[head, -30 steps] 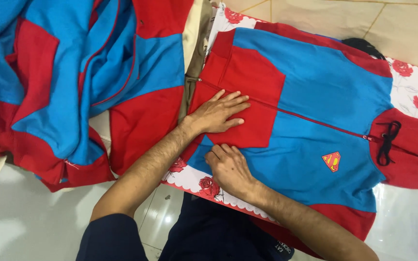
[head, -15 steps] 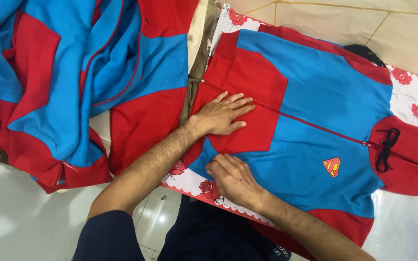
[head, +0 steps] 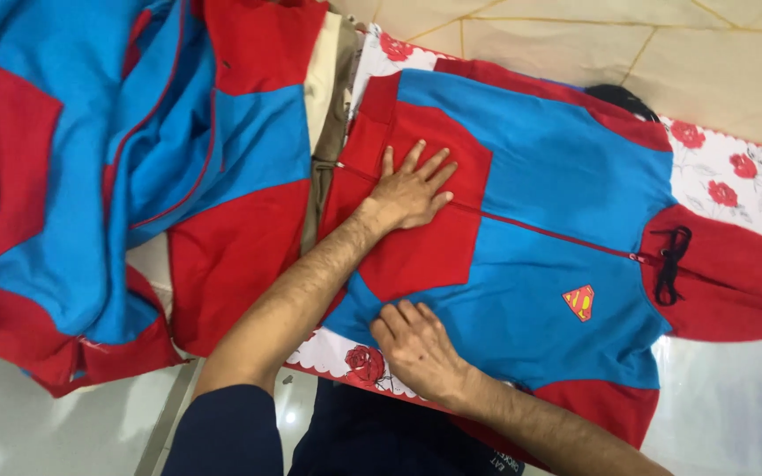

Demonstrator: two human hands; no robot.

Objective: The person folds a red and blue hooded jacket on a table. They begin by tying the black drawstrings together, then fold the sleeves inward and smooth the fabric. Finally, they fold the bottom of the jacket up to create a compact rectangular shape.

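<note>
Pale tiled floor (head: 566, 53) is covered by a white rose-print cloth (head: 725, 176), and a red and blue zip hoodie (head: 549, 220) is laid flat on it, chest up. Looks like the smoothing step; folding probably calls for the sleeves being tucked in. Left hand (head: 412, 189) is pressed flat, fingers spread, on the red pocket panel. Right hand (head: 416, 348) is laid loosely open on the blue near edge, nothing gripped. More hoodies (head: 116, 176) are piled alongside.

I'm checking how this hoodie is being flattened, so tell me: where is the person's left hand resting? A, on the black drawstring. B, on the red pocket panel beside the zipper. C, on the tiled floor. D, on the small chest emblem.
B: the left hand lies flat, fingers spread, on the hoodie's red pocket panel by the zipper, far from the drawstring and emblem.
</note>
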